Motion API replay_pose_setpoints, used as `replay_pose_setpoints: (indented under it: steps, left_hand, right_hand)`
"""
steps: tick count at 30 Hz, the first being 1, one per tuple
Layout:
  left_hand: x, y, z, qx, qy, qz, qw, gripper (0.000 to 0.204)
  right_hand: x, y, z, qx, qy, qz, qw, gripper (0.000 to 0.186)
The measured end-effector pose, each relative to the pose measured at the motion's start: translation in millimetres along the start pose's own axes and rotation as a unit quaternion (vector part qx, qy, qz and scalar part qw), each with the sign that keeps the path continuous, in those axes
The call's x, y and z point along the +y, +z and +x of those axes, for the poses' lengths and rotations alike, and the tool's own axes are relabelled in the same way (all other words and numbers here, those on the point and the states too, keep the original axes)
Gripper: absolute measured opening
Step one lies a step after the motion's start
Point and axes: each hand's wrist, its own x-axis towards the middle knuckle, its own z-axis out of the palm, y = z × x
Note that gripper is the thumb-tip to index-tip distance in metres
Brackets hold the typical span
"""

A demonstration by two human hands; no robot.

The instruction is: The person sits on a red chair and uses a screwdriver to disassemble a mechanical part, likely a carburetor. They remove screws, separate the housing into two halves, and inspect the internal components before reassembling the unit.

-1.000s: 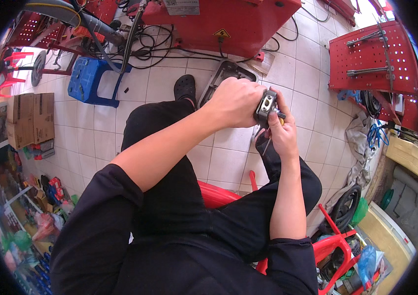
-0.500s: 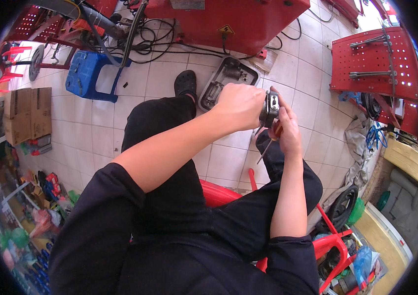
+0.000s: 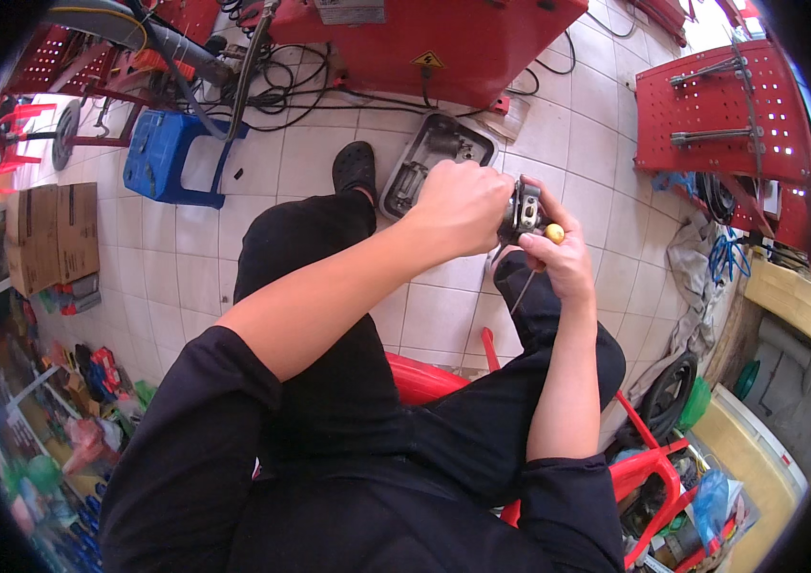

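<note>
Both hands are held in front of my knees, close together over the floor. My left hand (image 3: 460,206) is closed around a dark and silver metal mechanical part (image 3: 526,206), whose far side it hides. At the part's right side, my right hand (image 3: 566,256) has its fingers reaching behind and against it. That same hand also grips a screwdriver (image 3: 555,232) with a yellow handle end, its thin shaft slanting down toward my right knee. Just beyond my hands, a grey metal tray (image 3: 388,202) on the floor holds several metal parts.
A red machine cabinet (image 3: 415,48) stands ahead, with black cables (image 3: 281,95) on the tiles. Left are a blue stool (image 3: 159,153) and cardboard boxes (image 3: 52,234). Right are a red perforated panel (image 3: 711,110) and a tyre (image 3: 670,396). Red plastic seating (image 3: 420,379) is under me.
The screwdriver has turned in my right hand; its yellow handle end now shows and its shaft points more steeply down. The metal part has rotated slightly. My left hand barely moved.
</note>
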Motion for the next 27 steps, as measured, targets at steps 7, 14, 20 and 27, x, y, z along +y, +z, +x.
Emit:
replay_pose_setpoints:
  steps: [7, 14, 20, 27]
  left_hand:
    - [-0.9, -2.8, -0.5, -0.055, -0.027, 0.007, 0.998, 0.030]
    - [-6.2, -3.0, 2.0, -0.098, -0.045, -0.014, 0.994, 0.031]
    - [3.2, 10.9, -1.7, 0.072, 0.012, 0.000, 0.997, 0.025]
    - [-5.1, 25.5, 8.0, 0.045, 0.020, 0.023, 0.999, 0.026]
  right_hand:
    - [-0.7, -1.8, -1.6, -0.035, 0.023, -0.016, 0.999, 0.071]
    - [-1.7, 7.3, -2.0, -0.033, -0.039, -0.069, 0.996, 0.069]
    - [5.5, 3.7, 0.6, 0.086, 0.013, -0.114, 0.990, 0.060]
    - [9.2, 9.2, 11.6, 0.197, 0.105, -0.182, 0.958, 0.061]
